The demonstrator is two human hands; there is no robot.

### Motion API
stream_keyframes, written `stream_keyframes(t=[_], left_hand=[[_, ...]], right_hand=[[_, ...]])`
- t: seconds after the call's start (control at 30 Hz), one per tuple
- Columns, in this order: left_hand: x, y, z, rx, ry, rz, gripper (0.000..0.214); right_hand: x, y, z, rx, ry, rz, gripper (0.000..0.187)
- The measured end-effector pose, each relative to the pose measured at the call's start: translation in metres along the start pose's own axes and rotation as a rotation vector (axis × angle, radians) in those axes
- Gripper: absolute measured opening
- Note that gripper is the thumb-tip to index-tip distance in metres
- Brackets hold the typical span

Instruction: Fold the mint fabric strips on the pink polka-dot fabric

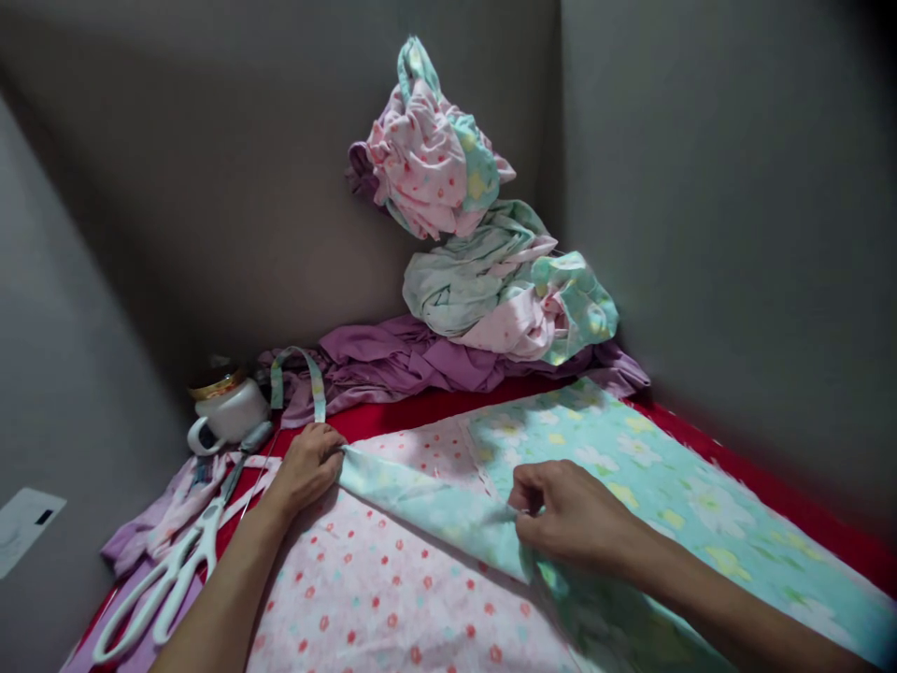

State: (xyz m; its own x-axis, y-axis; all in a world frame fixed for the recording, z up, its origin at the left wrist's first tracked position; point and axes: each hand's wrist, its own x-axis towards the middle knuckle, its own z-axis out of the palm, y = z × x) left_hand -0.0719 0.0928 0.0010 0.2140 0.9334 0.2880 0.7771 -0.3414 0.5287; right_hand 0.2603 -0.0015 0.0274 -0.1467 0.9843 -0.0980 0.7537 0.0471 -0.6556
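My left hand [308, 465] is closed on the far corner of a folded teal floral fabric flap [427, 505]. My right hand [567, 512] pinches the same folded edge nearer to me. The flap lies over a pink fabric with red dots [378, 598]. To the right spreads the teal fabric with white and yellow flowers [665, 486]. Both cloths lie on a red surface [420, 408].
White-handled scissors [164, 579] lie at the left on pink and purple scraps. A white cup with a gold lid [228, 407] stands behind them. Purple cloth [420, 360] and a tall heap of bundled fabrics [469, 234] fill the corner between grey walls.
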Motion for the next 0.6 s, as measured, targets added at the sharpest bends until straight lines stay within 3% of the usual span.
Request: stream_keyframes(t=[0.13, 0.2, 0.4, 0.6], left_hand=[[-0.001, 0.014, -0.01, -0.254, 0.129, -0.151, 0.012], [-0.002, 0.024, -0.016, -0.405, 0.184, -0.222, 0.019], [0.001, 0.05, -0.02, -0.722, 0.332, -0.303, 0.035], [-0.015, 0.057, -0.009, -0.65, 0.57, -0.404, 0.046]], right_hand=[[0.026, 0.007, -0.012, 0.482, 0.113, 0.011, 0.002], [0.044, 0.007, -0.017, 0.605, 0.174, -0.004, 0.01], [0.088, 0.01, -0.016, 0.789, 0.359, -0.077, 0.029], [0.086, 0.024, -0.005, 0.807, 0.409, -0.172, 0.026]])
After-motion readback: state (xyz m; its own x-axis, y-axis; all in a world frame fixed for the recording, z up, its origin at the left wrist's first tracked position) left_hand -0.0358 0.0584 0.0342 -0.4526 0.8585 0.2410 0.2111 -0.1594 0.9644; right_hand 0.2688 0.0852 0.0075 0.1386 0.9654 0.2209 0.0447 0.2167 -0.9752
